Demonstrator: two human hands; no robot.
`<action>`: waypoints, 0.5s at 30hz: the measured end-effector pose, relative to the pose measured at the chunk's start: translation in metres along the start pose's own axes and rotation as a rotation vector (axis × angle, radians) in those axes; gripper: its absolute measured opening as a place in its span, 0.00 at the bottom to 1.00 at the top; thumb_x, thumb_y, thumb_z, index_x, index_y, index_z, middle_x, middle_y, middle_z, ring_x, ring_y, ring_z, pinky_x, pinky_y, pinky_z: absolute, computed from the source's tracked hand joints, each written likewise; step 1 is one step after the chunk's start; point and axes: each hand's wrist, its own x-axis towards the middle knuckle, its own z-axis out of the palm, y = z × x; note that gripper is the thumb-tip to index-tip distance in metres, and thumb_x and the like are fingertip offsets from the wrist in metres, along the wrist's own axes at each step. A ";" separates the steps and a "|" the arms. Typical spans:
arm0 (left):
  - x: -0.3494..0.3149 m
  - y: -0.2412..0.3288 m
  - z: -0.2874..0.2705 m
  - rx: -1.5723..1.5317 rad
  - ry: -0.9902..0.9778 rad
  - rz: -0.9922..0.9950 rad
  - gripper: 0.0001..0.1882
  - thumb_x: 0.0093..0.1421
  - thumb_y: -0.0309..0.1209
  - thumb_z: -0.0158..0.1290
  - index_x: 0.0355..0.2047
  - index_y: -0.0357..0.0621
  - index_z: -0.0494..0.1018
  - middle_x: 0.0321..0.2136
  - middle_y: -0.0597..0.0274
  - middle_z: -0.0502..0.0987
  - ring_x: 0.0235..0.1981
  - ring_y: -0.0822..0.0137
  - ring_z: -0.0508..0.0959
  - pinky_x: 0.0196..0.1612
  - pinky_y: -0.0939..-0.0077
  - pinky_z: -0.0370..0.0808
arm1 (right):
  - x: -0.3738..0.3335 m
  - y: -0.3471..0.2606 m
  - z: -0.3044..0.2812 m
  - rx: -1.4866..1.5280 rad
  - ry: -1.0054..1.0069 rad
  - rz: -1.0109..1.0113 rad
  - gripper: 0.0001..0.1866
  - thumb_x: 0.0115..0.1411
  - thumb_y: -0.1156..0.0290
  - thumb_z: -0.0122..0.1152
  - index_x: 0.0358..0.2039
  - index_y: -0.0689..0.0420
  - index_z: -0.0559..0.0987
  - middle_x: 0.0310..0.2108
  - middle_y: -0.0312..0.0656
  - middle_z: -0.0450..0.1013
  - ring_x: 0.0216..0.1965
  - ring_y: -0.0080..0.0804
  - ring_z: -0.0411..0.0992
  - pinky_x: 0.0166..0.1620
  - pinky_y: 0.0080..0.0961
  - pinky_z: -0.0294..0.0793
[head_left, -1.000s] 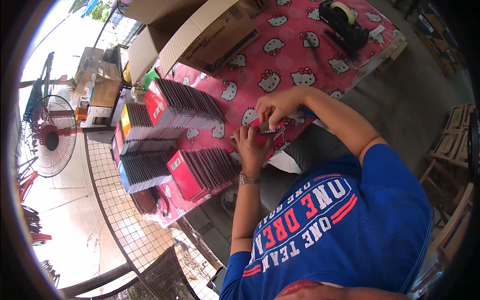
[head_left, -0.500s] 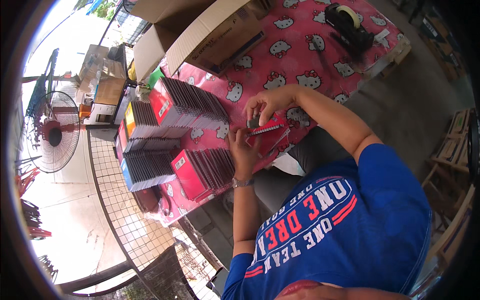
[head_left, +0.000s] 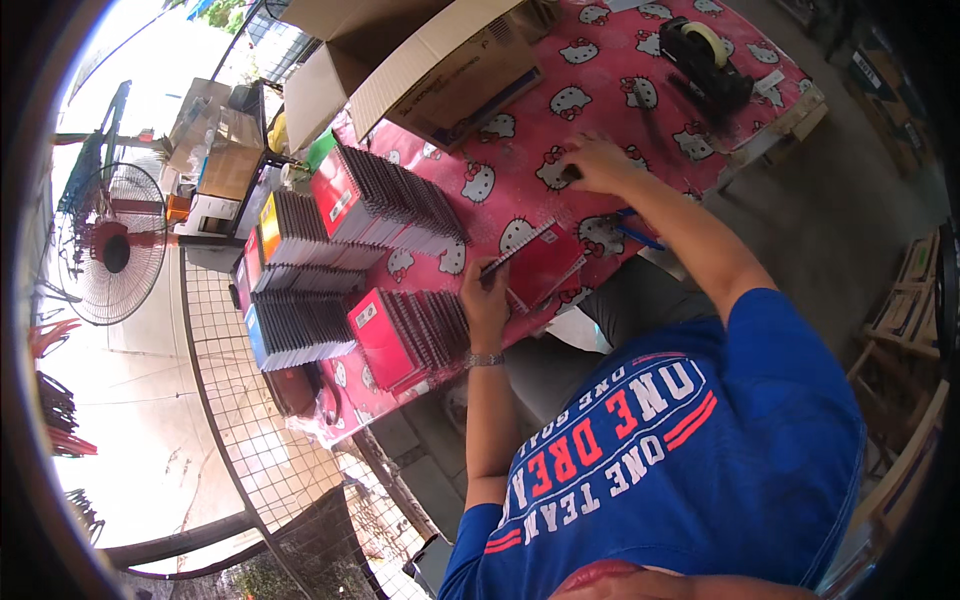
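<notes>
A red spiral notebook (head_left: 548, 262) lies on the table in front of me, its coiled edge toward the far left. My left hand (head_left: 486, 292) is closed on the near-left end of that coil. Beyond the notebook, my right hand (head_left: 598, 166) hovers over or rests on the pink cloth, fingers curled round a small dark object (head_left: 571, 172) whose kind I cannot make out. Under my right forearm a blue item (head_left: 640, 234) shows in part. Left of my left hand stands a row of red spiral notebooks (head_left: 395, 340).
More spiral notebook stacks, red (head_left: 385, 195), orange-fronted (head_left: 298, 225) and blue-fronted (head_left: 300, 325), crowd the table's left. An open cardboard box (head_left: 450, 90) stands at the far side, a black tape dispenser (head_left: 705, 65) at far right. Pink cat-print cloth (head_left: 560, 65) covers the table.
My right hand has drawn away from the notebook's coil, up and to the right, carrying the small dark object. My left hand stays at the coil. The blue item now shows beneath my forearm.
</notes>
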 end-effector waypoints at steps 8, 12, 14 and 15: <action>-0.022 0.006 0.015 -0.303 0.247 -0.084 0.10 0.64 0.28 0.54 0.43 0.36 0.73 0.29 0.63 0.76 0.25 0.76 0.76 0.27 0.82 0.72 | -0.164 -0.022 0.005 -0.141 0.149 0.012 0.38 0.54 0.58 0.66 0.62 0.58 0.62 0.59 0.54 0.60 0.61 0.57 0.58 0.61 0.47 0.60; -0.026 -0.001 0.012 -0.201 0.230 -0.050 0.13 0.66 0.32 0.52 0.45 0.35 0.72 0.30 0.61 0.77 0.25 0.76 0.77 0.25 0.82 0.73 | -0.161 -0.066 0.004 0.238 0.086 0.080 0.35 0.54 0.58 0.65 0.61 0.57 0.66 0.53 0.52 0.64 0.56 0.53 0.63 0.58 0.44 0.63; -0.027 -0.002 0.014 -0.185 0.230 -0.094 0.13 0.66 0.33 0.52 0.45 0.35 0.72 0.30 0.61 0.77 0.26 0.76 0.77 0.26 0.82 0.73 | -0.140 -0.105 -0.008 0.496 0.253 -0.074 0.34 0.52 0.59 0.66 0.59 0.56 0.68 0.50 0.50 0.66 0.53 0.50 0.65 0.56 0.42 0.65; -0.027 -0.003 0.015 -0.204 0.245 -0.042 0.13 0.66 0.32 0.52 0.45 0.35 0.73 0.29 0.61 0.77 0.27 0.75 0.77 0.27 0.82 0.73 | -0.129 -0.124 -0.019 0.533 0.238 -0.176 0.34 0.51 0.60 0.67 0.58 0.56 0.70 0.49 0.49 0.66 0.53 0.49 0.65 0.56 0.40 0.66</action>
